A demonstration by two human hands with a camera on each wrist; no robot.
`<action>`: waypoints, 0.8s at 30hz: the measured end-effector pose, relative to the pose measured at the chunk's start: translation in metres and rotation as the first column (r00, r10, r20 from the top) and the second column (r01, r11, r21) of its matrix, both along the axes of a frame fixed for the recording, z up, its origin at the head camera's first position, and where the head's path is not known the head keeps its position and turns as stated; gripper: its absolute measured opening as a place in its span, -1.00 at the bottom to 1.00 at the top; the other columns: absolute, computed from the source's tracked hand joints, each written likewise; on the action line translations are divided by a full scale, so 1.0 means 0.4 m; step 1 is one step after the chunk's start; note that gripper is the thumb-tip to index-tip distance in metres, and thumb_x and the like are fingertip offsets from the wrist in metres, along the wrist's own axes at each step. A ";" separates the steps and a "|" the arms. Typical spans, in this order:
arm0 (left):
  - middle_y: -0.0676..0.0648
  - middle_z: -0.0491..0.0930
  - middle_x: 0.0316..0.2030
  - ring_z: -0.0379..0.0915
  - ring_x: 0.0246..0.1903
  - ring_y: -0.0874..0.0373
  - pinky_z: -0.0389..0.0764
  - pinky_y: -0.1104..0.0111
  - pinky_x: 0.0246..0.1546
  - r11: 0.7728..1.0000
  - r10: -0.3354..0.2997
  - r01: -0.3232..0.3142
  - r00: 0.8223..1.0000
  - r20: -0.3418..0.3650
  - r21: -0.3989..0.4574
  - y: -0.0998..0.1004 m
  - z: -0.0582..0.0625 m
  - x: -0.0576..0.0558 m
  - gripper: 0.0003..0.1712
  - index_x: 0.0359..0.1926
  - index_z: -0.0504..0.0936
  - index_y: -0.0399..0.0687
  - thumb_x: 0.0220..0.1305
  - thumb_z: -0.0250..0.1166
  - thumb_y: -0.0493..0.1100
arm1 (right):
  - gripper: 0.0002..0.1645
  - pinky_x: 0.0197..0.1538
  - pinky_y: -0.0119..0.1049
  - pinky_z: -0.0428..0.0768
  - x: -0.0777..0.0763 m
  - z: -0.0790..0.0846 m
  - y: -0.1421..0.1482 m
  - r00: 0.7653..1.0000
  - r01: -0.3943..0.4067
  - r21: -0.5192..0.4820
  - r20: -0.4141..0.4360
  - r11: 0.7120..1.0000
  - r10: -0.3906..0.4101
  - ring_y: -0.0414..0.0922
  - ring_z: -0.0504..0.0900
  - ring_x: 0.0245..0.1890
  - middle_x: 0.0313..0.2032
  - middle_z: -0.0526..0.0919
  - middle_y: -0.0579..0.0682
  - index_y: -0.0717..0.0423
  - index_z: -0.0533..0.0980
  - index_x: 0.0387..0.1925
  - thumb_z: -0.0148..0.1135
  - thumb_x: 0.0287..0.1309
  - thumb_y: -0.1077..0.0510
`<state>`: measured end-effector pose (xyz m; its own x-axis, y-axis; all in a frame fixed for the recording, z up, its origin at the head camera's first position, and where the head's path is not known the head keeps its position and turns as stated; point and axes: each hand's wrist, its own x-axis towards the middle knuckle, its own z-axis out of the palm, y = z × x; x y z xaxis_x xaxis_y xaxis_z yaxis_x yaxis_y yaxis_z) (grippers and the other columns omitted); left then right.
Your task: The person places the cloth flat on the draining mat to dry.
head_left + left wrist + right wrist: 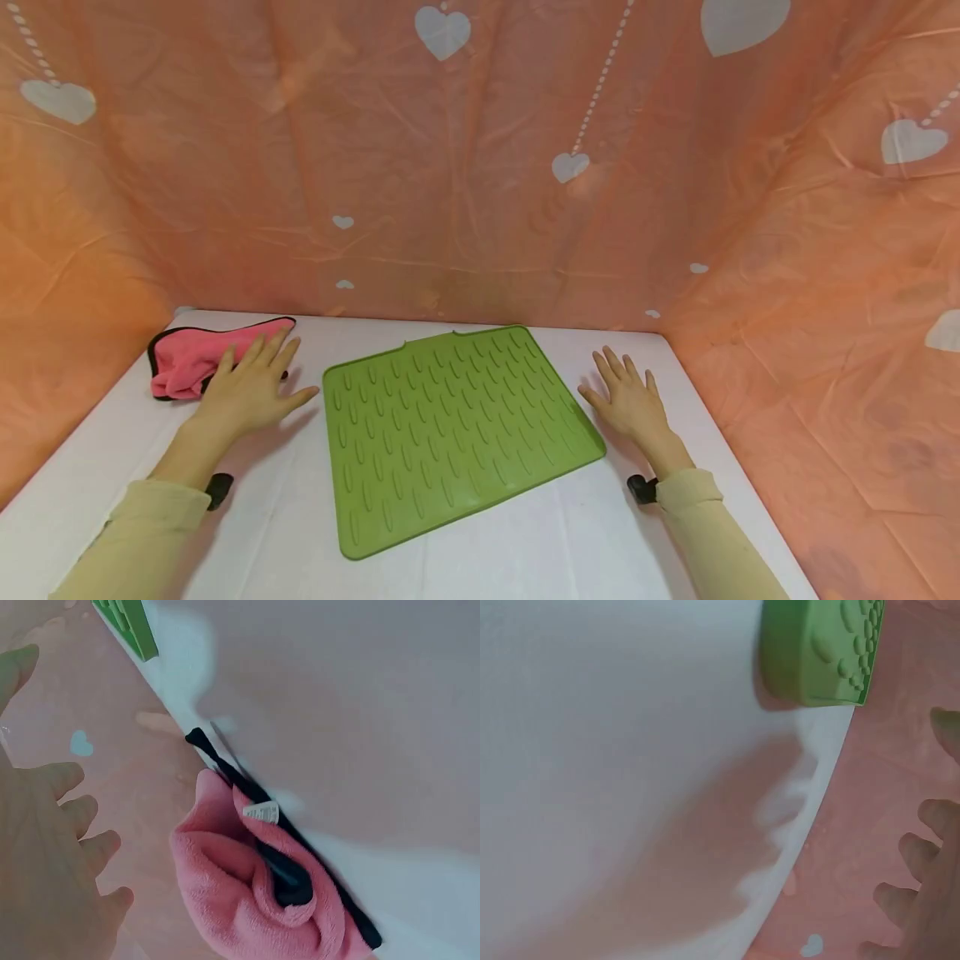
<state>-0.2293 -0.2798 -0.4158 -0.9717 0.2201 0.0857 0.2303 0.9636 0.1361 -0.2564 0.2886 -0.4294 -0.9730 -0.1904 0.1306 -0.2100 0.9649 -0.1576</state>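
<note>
A green rubbery mat (457, 425) with raised oval ridges lies turned at an angle on the white table. To its left, my left hand (251, 387) hovers with fingers spread, overlapping a crumpled pink cloth (191, 354) with black edging in the head view. In the left wrist view the pink cloth (225, 877) shows folds, a small white label and a dark piece tucked within, apart from the fingers. My right hand (626, 400) is held beside the mat's right edge, fingers spread, nothing in it. The mat's corner (832, 660) appears in the right wrist view.
The white table (480, 558) ends at an orange curtain (480, 167) with pale hearts, which rises behind it and on both sides. Dark straps (219, 490) sit at the wrists. Hand shadows fall on the tabletop.
</note>
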 end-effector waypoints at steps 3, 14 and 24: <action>-0.37 -0.12 0.61 -0.17 0.53 -0.48 -0.24 -0.44 0.41 1.000 -0.011 0.011 1.000 -0.008 -0.005 -0.007 0.009 0.003 0.16 0.63 0.00 -0.28 0.41 0.09 0.47 | -0.09 0.49 0.44 -0.11 0.005 0.008 -0.004 1.000 -0.012 0.000 -0.022 1.000 0.012 0.35 0.03 0.57 0.62 0.05 0.19 0.13 0.10 0.63 0.01 0.52 -0.29; -0.42 -0.03 0.58 -0.11 0.52 -0.47 -0.22 -0.42 0.42 0.998 -0.055 0.053 0.996 -0.064 -0.035 -0.067 0.046 -0.003 0.11 0.60 0.06 -0.33 0.40 0.23 0.35 | -0.10 0.50 0.41 -0.08 0.025 0.042 -0.033 0.994 -0.107 -0.020 -0.037 0.994 0.107 0.31 0.04 0.58 0.62 0.05 0.15 0.11 0.09 0.63 0.08 0.51 -0.24; -0.45 0.04 0.55 -0.03 0.47 -0.50 -0.10 -0.43 0.39 0.990 -0.084 0.077 0.995 -0.057 -0.119 -0.151 0.042 -0.027 0.05 0.51 0.21 -0.44 0.38 0.29 0.28 | -0.09 0.49 0.41 0.00 0.058 0.028 -0.047 0.957 -0.290 -0.013 -0.010 0.957 0.290 0.28 0.10 0.57 0.62 0.11 0.08 0.07 0.12 0.63 0.14 0.48 -0.24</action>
